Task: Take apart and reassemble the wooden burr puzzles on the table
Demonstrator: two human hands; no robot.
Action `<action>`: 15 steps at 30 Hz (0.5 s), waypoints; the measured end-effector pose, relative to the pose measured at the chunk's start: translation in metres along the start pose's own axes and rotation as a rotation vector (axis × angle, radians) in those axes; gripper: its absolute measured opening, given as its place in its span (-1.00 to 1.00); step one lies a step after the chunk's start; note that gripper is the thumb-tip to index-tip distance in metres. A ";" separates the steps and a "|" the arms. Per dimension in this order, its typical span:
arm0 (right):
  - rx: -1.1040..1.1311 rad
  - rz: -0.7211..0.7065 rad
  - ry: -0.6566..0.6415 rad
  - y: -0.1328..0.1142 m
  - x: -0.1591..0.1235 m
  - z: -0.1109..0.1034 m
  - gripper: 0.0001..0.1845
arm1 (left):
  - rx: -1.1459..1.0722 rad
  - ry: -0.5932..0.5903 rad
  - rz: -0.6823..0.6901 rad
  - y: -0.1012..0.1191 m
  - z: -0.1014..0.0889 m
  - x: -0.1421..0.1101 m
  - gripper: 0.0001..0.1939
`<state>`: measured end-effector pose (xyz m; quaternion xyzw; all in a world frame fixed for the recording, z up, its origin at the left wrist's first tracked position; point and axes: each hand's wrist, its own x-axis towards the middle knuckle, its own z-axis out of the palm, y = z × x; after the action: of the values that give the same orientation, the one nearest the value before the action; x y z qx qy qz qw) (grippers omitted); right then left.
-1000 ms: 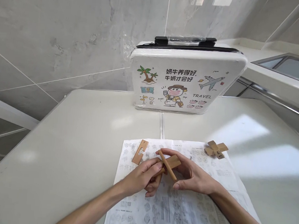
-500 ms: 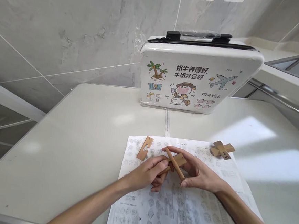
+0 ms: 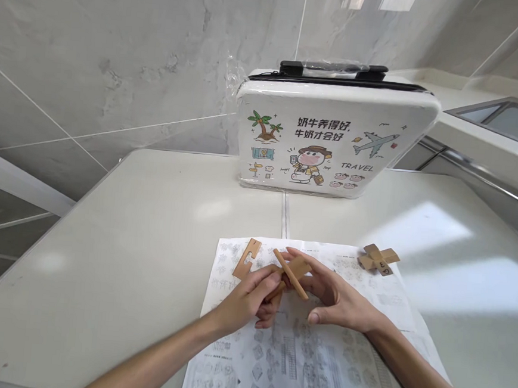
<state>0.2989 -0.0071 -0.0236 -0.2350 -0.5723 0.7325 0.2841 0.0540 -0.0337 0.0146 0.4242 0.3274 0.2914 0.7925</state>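
Observation:
My left hand (image 3: 258,292) is closed around two crossed flat wooden puzzle pieces (image 3: 292,274), its thumb pressing where they meet. One piece slants across edge-on; the other lies partly behind it. My right hand (image 3: 338,296) has its thumb spread away from the wood, while its fingers reach behind the pieces; whether they touch is hard to see. Up and left of my left hand lies a loose notched wooden piece (image 3: 240,268). Off to the right sits a cross-shaped wooden assembly (image 3: 377,259) with markings on it.
Beneath my hands a printed sheet (image 3: 309,353) covered in small diagrams lies on the pale table (image 3: 124,255). At the back stands a white plastic-wrapped case (image 3: 275,99) with cartoon drawings and a black handle. A grey tiled wall (image 3: 118,39) rises behind.
My right thumb has come off the lower end of the slanting piece. The left hand keeps hold of the crossed pieces. The whole view has shifted slightly.

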 end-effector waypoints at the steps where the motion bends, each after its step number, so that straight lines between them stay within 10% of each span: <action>1: 0.019 -0.024 0.001 0.002 0.001 0.000 0.20 | 0.000 0.031 0.045 0.000 0.000 -0.001 -0.62; 9: 0.016 -0.097 -0.023 0.002 0.005 -0.001 0.03 | 0.306 0.666 0.436 0.012 -0.005 0.001 -0.59; 15: -0.035 -0.101 -0.004 -0.001 0.005 0.002 -0.11 | 0.130 0.733 0.390 0.009 -0.014 0.009 -0.52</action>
<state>0.2944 -0.0049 -0.0224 -0.2092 -0.5968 0.7075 0.3153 0.0473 -0.0163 0.0144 0.3957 0.5189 0.5464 0.5250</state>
